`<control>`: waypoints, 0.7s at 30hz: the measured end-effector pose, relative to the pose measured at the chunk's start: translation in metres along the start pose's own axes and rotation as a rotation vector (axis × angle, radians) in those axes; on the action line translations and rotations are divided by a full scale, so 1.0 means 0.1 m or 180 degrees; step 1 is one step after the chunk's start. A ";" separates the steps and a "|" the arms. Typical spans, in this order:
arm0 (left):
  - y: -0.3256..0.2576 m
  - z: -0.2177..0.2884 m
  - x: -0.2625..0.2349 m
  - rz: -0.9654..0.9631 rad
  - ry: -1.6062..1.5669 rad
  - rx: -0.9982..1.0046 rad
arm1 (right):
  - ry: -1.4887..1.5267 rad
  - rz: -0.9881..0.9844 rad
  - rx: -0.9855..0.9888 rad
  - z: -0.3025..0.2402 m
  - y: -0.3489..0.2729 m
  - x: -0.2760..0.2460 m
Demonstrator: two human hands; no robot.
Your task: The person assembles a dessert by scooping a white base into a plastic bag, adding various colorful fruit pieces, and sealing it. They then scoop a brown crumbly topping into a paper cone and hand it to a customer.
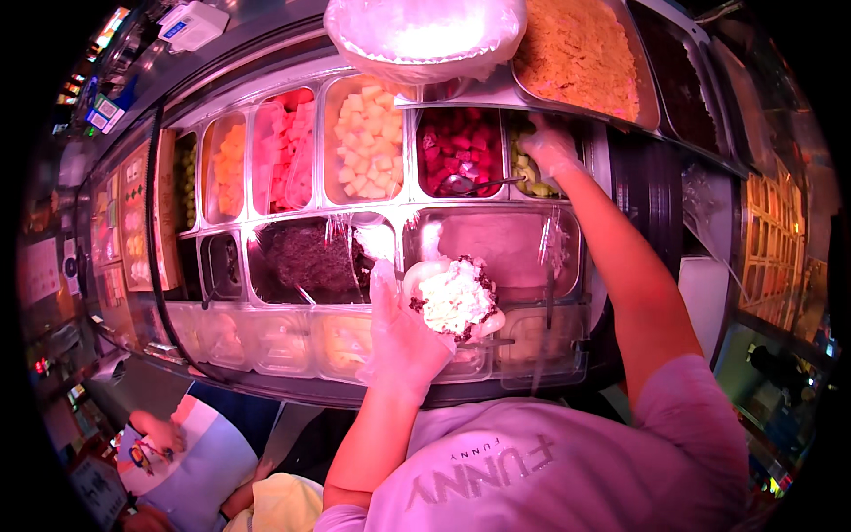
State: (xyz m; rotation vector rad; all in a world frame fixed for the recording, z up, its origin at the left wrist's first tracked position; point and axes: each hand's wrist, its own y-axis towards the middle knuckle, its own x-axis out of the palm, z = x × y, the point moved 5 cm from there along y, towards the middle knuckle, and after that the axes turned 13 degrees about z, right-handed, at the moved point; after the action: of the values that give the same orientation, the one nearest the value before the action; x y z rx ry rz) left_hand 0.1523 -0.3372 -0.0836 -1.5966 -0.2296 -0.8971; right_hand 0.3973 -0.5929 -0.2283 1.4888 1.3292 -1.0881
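Observation:
My left hand, in a clear glove, holds a pale round base piled with white cream-like topping over dark crumbs or beans. Its thumb points up along the near side, and the fingers are hidden underneath. I cannot tell whether the base is a wrapper or a bowl. My right hand, gloved too, reaches into a metal bin of green fruit pieces at the upper right; its fingertips are blurred and partly hidden there. Just left of it, a spoon lies in a bin of dark red cubes.
Bins of pale yellow cubes, pink pieces and dark paste fill the counter. Lidded clear tubs line its near edge. A plastic-covered bowl and an orange-brown crumb tray overhang the back. A person is at lower left.

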 end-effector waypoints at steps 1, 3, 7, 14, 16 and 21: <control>0.00 -0.03 0.01 0.0176 -0.0018 0.0027 | 0.0047 0.0036 -0.0237 0.01 0.02 0.09; 0.00 -0.06 0.04 0.0202 -0.0026 -0.0026 | 0.0026 0.0170 -0.0518 0.02 -0.01 0.27; 0.01 -0.08 0.11 -0.0002 -0.0055 -0.0113 | -0.0023 0.0229 -0.0800 0.04 -0.04 0.50; 0.05 0.07 0.06 0.0049 -0.0052 0.0068 | -0.0035 -0.0037 0.0144 0.12 -0.17 -0.05; 0.10 0.09 0.09 -0.0165 -0.0032 0.0064 | 0.0107 0.0118 0.0207 0.18 -0.21 -0.20; 0.17 0.10 0.12 -0.0350 -0.0046 0.0038 | 0.1517 -0.0574 0.1230 0.49 -0.22 -0.10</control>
State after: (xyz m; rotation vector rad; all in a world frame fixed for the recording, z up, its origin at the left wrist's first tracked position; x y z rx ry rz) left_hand 0.1751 -0.3365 -0.0881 -1.5920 -0.3350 -0.9669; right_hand 0.3716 -0.6405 -0.2322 2.0372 1.6687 -1.1989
